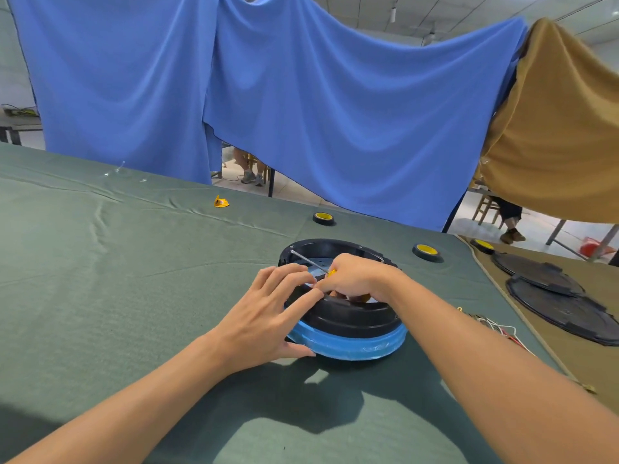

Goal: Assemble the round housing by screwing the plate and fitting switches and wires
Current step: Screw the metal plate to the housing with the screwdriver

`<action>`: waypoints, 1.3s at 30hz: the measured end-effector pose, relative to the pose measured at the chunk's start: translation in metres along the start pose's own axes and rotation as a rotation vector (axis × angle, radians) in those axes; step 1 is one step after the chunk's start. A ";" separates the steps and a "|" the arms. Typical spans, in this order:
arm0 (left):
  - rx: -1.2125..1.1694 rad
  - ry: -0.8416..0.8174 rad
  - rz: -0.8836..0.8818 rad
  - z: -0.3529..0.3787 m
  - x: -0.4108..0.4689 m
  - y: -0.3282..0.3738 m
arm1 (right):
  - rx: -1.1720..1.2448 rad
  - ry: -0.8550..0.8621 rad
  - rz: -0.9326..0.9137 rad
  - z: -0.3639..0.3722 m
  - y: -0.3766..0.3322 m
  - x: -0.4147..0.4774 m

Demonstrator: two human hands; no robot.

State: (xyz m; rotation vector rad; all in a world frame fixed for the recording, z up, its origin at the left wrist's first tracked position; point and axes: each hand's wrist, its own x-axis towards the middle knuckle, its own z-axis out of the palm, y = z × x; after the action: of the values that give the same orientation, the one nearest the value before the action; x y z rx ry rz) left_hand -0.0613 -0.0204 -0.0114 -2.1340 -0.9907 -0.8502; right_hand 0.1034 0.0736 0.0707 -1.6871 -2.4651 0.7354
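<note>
While the fingers (341,266) of the right hand (358,277) clenched a yellow-handled screwdriver (310,262), its thin steel shaft slanting toward ten o'clock over the pale plate (321,261), the left hand (264,313) pressed straight fingers (294,274) on the rim, likely steadying the round housing (355,318). That glossy black shell on a blue base sat midway across the green-clothed desk (134,262).
</note>
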 end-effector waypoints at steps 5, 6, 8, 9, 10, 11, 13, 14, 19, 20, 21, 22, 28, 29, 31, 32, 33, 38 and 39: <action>0.054 0.007 0.050 0.008 0.006 0.011 | -0.045 0.416 -0.010 -0.028 0.012 -0.024; 0.059 0.012 0.047 0.009 0.009 0.015 | -0.038 0.478 0.008 -0.035 0.018 -0.032; 0.070 0.018 0.034 0.010 0.014 0.020 | -0.002 0.576 0.055 -0.046 0.034 -0.043; 0.080 0.019 0.029 0.011 0.017 0.023 | 0.031 0.626 0.082 -0.050 0.045 -0.050; 0.095 0.015 0.024 0.012 0.019 0.026 | 0.070 0.674 0.109 -0.053 0.056 -0.057; 0.111 0.009 0.019 0.013 0.021 0.029 | 0.107 0.711 0.134 -0.054 0.068 -0.064; 0.141 0.002 0.006 0.015 0.025 0.035 | 0.145 0.708 0.184 -0.052 0.092 -0.077; 0.154 0.001 -0.007 0.016 0.026 0.037 | 0.138 0.669 0.210 -0.049 0.102 -0.081; 0.205 0.007 -0.067 0.019 0.032 0.042 | 0.008 0.396 0.376 -0.018 0.139 -0.086; 0.210 0.015 -0.072 0.019 0.033 0.042 | -0.039 0.380 0.401 -0.012 0.142 -0.085; 0.214 0.025 -0.078 0.019 0.034 0.042 | -0.090 0.387 0.419 -0.007 0.144 -0.085; 0.218 0.037 -0.087 0.019 0.035 0.042 | -0.135 0.408 0.435 -0.003 0.145 -0.086; 0.204 0.060 -0.117 0.018 0.044 0.045 | -0.204 0.507 0.462 0.009 0.150 -0.085; 0.199 0.055 -0.119 0.018 0.045 0.046 | -0.207 0.527 0.463 0.008 0.151 -0.086; 0.200 0.043 -0.120 0.018 0.046 0.046 | -0.237 0.550 0.466 0.006 0.154 -0.089; 0.205 0.039 -0.116 0.018 0.046 0.046 | -0.262 0.548 0.465 0.004 0.155 -0.091; 0.210 0.036 -0.110 0.018 0.046 0.047 | -0.290 0.535 0.465 0.003 0.157 -0.092; 0.232 0.023 -0.099 0.021 0.044 0.050 | -0.309 0.483 0.448 0.008 0.159 -0.094; 0.232 0.026 -0.101 0.022 0.044 0.051 | -0.288 0.482 0.444 0.008 0.157 -0.095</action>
State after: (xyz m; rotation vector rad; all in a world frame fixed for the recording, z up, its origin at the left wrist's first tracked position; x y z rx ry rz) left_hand 0.0085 -0.0125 -0.0048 -1.8864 -1.1336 -0.7676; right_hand 0.2743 0.0312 0.0177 -2.2254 -1.9530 -0.0339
